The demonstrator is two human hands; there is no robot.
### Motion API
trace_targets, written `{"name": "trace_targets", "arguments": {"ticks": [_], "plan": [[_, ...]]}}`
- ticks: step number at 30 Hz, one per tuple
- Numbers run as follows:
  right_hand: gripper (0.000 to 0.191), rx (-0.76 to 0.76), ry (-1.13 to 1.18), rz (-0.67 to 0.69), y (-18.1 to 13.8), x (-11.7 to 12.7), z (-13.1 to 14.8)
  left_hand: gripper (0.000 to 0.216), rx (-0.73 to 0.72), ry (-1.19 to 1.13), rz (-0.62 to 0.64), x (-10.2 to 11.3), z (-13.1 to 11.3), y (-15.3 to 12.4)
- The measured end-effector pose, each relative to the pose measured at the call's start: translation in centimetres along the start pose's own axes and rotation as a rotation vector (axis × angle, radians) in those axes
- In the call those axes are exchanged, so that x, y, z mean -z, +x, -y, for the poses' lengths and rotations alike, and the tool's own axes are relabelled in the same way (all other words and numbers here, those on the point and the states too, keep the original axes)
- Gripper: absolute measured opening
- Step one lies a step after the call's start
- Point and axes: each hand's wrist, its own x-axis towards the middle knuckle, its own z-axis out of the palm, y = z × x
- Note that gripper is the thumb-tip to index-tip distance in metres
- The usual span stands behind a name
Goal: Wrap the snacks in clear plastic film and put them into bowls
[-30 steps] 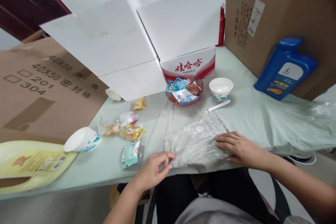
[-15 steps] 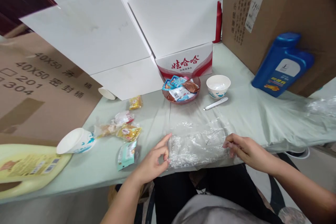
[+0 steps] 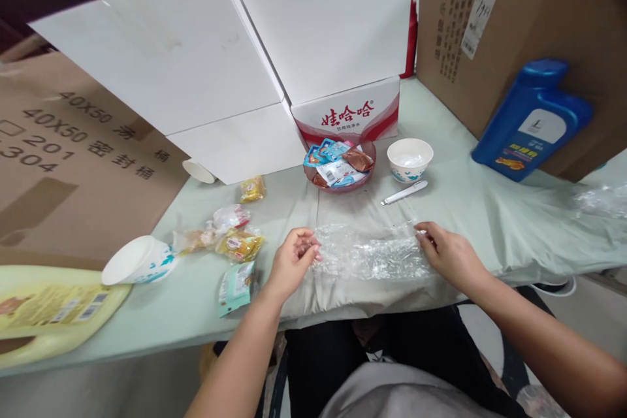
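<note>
A crumpled clear plastic bag [image 3: 372, 253] lies on the pale green table cover [image 3: 470, 209] right in front of me, folded into a narrow strip. My left hand [image 3: 292, 261] pinches its left end with curled fingers. My right hand [image 3: 448, 253] grips its right end, fingers closed on the top corner. Both hands rest on the table near its front edge.
Beyond the bag lie a white pen-like tool [image 3: 405, 192], a white bowl [image 3: 410, 159] and a reddish bowl of snack packets [image 3: 339, 166]. Loose snack packets [image 3: 230, 235], a tipped paper cup [image 3: 140, 260] and a yellow jug [image 3: 49, 310] are left. A blue jug [image 3: 531, 119] and cardboard boxes [image 3: 494, 26] stand right.
The bag was spread wide under both hands, then folded away from me into a narrow strip. Both hands moved farther onto the table and now pinch its two ends.
</note>
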Motion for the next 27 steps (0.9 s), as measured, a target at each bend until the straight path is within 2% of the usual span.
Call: {"name": "trace_targets", "arguments": {"ticks": [2, 7, 12, 15, 18, 21, 25, 27], "plan": [[0.033, -0.028, -0.142, -0.015, 0.4, -0.5, 0.1, 0.033, 0.009, 0.018, -0.061, -0.6, 1.0, 1.3], [0.034, -0.069, -0.380, 0.092, 0.8, -0.8, 0.4, 0.030, 0.062, 0.167, -0.111, -1.2, 3.4, 3.1], [0.032, -0.052, -0.450, 0.129, 0.4, -0.8, 0.1, 0.015, 0.031, 0.371, -0.071, -1.1, 3.2, 1.9], [0.039, -0.058, -0.486, 0.121, 0.2, -1.1, -0.3, 0.011, -0.002, 0.557, -0.034, -1.1, 2.8, 1.2], [0.044, -0.050, -0.522, 0.115, 0.1, -1.3, -0.5, 0.007, -0.003, 0.623, -0.040, -1.2, 2.6, 0.9], [0.036, -0.028, -0.464, 0.023, -0.1, -0.9, -0.5, 0.007, -0.015, 0.591, -0.049, -1.0, 2.0, 0.4], [0.035, 0.036, -0.275, -0.260, -0.2, -0.1, -0.5, 0.015, -0.084, 0.464, -0.144, -0.5, 0.8, -0.1], [0.035, 0.028, -0.284, -0.239, 0.2, -0.2, -0.5, 0.014, -0.086, 0.508, -0.167, -0.5, 0.5, 0.2]]}}
